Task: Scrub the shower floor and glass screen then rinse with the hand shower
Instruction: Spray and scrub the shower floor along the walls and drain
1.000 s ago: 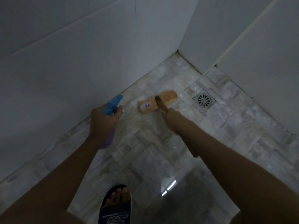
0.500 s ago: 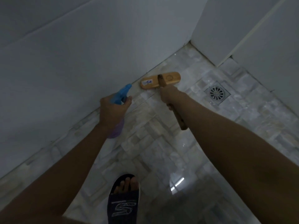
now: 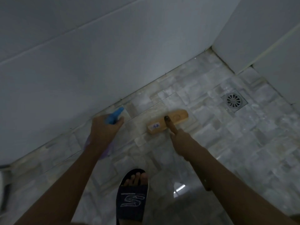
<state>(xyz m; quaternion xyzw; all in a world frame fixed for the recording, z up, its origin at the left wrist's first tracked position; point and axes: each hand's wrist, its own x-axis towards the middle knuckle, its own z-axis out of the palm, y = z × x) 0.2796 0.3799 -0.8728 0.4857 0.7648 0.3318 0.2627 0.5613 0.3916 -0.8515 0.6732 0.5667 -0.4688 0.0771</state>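
Two grips: our left hand clasps the spray bottle, our right hand the brush, as we scrub the floor; strokes toward the drain seem next.

My bare left forearm, my bare right forearm, a dark navy slide sandal, white S logo across its strap, toes uncovered

From the oblong wooden brush head, bare grey stone-mosaic floor lies open toward three and four o'clock; a pale tiled wall closes eleven o'clock, and a dark-slippered foot stands near seven.
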